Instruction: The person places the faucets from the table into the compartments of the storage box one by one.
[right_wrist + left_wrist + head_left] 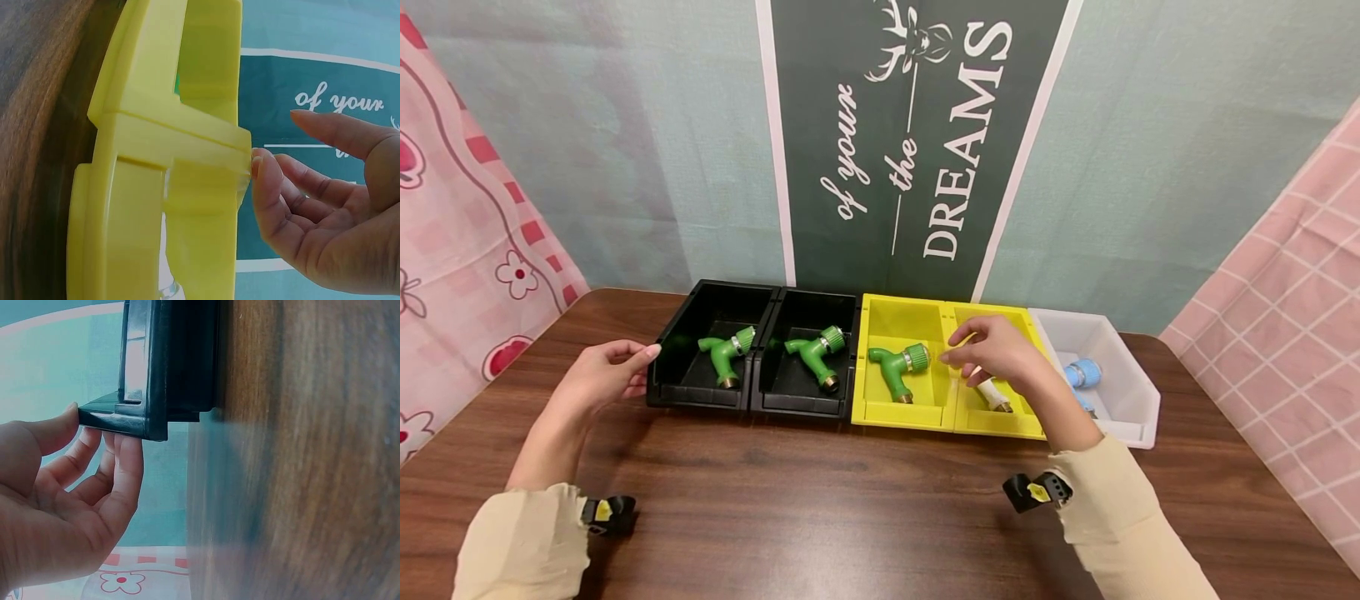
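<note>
My left hand (601, 375) pinches the outer side wall of the leftmost black bin (696, 395); in the left wrist view its thumb lies on the rim and the fingers are against the outside. One green tap (726, 357) lies in that bin and another green tap (817, 357) in the second black bin (801, 403). My right hand (1000, 350), loosely curled and holding nothing, hovers over the right yellow bin (1000, 423), fingertips close to the divider. Beneath it a white tap (996, 395) is partly hidden. A green tap (898, 372) lies in the left yellow bin (895, 414).
A white bin (1131, 371) with a blue tap (1084, 373), partly covered by my right forearm, ends the row on the right. The bins stand side by side on a brown wooden table (820, 508). Behind hangs a printed cloth (700, 150); pink cloths flank both sides.
</note>
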`<action>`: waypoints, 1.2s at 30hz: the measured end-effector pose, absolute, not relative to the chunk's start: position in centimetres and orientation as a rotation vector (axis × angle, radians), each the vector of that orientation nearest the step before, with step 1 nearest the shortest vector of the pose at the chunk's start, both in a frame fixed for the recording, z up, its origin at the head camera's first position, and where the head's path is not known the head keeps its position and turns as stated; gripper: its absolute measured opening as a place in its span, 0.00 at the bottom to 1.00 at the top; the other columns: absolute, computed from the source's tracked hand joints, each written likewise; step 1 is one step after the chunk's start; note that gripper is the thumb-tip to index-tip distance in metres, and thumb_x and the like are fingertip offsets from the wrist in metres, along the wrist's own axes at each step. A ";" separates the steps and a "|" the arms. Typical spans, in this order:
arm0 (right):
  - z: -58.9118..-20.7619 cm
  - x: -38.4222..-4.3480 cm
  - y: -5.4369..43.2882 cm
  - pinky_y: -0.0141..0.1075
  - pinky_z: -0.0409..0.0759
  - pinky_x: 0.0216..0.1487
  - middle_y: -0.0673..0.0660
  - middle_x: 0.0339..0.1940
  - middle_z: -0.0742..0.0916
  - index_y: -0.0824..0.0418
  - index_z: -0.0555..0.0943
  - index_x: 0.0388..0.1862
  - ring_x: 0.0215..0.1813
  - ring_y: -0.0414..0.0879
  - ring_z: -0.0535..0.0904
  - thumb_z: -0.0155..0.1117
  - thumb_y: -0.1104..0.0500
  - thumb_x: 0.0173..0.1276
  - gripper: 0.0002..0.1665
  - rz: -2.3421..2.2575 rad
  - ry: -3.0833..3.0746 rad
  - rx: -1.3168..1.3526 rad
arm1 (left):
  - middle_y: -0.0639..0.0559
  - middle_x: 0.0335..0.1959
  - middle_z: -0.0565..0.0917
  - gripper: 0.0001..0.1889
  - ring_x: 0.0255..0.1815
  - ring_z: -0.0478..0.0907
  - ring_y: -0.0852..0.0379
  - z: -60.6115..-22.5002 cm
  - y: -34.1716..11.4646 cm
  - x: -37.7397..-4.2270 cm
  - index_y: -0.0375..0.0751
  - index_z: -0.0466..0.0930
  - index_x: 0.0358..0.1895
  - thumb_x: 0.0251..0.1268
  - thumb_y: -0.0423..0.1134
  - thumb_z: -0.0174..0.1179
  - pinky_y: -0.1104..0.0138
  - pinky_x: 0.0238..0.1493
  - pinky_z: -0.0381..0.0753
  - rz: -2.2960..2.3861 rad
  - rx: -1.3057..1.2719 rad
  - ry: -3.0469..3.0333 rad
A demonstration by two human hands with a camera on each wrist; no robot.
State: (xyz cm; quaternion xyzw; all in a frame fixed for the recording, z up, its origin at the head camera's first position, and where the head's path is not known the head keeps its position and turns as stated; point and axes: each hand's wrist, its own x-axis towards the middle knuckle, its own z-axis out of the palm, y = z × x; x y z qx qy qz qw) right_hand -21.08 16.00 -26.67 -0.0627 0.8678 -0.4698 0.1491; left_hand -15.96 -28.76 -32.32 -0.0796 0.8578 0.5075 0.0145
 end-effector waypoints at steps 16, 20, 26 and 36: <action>-26.5 -20.3 18.3 0.39 0.81 0.29 0.62 0.33 0.82 0.73 0.74 0.43 0.27 0.48 0.77 0.62 0.59 0.62 0.18 -1.352 2.502 -0.230 | 0.53 0.26 0.73 0.23 0.25 0.74 0.64 -32.3 -28.7 -15.9 0.24 0.70 0.42 0.69 0.47 0.47 0.70 0.31 0.80 1.567 -0.245 2.678; -26.5 -20.1 18.9 0.40 0.81 0.30 0.62 0.32 0.81 0.74 0.73 0.44 0.27 0.48 0.77 0.61 0.59 0.63 0.19 -1.360 2.496 -0.240 | 0.53 0.26 0.73 0.23 0.25 0.73 0.63 -32.3 -28.8 -15.9 0.24 0.70 0.42 0.69 0.47 0.47 0.70 0.31 0.80 1.561 -0.241 2.678; -26.4 -20.0 19.7 0.43 0.82 0.32 0.62 0.30 0.81 0.73 0.73 0.45 0.27 0.48 0.77 0.61 0.58 0.63 0.20 -1.321 2.520 -0.218 | 0.53 0.25 0.73 0.24 0.25 0.74 0.62 -32.3 -28.7 -16.0 0.23 0.69 0.43 0.69 0.48 0.48 0.70 0.30 0.80 1.554 -0.239 2.687; -26.5 -19.5 20.6 0.39 0.81 0.32 0.60 0.30 0.82 0.72 0.73 0.45 0.31 0.53 0.78 0.62 0.55 0.63 0.21 -1.268 2.565 -0.203 | 0.53 0.26 0.74 0.25 0.25 0.74 0.63 -32.2 -28.7 -15.8 0.22 0.69 0.45 0.69 0.49 0.48 0.70 0.31 0.80 1.547 -0.252 2.688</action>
